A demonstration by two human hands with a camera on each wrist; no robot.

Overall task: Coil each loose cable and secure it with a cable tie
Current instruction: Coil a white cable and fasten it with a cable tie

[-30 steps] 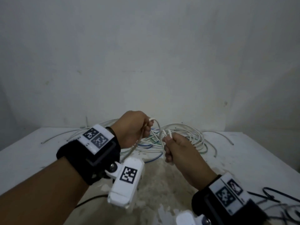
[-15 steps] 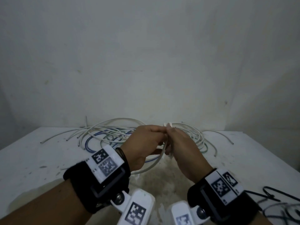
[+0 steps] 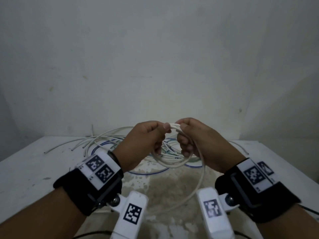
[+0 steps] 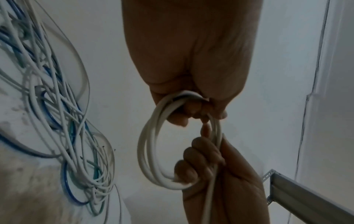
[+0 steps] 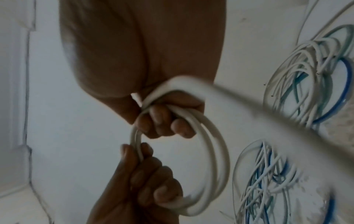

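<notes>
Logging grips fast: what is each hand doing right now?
Left hand: closed, gripping the white cable coil.
Right hand: closed, gripping the same coil.

Both forearms are bare, no sleeves. Each wrist has a wide black strap: left wrist strap (image 3: 82, 190), right wrist strap (image 3: 269, 200). On top of each strap sits a white plate printed with two square black-and-white fiducial tags, the left plate (image 3: 99, 167) and the right plate (image 3: 255, 175), with tiny black lettering along the plate edges that's too small to read. A thin dark band (image 3: 114, 156) sits at about 1 o'clock from the left plate. A white boxy camera housing hangs off each strap on a silver ball joint, left housing (image 3: 132, 216) and right housing (image 3: 213, 211), each with one tag on it
</notes>
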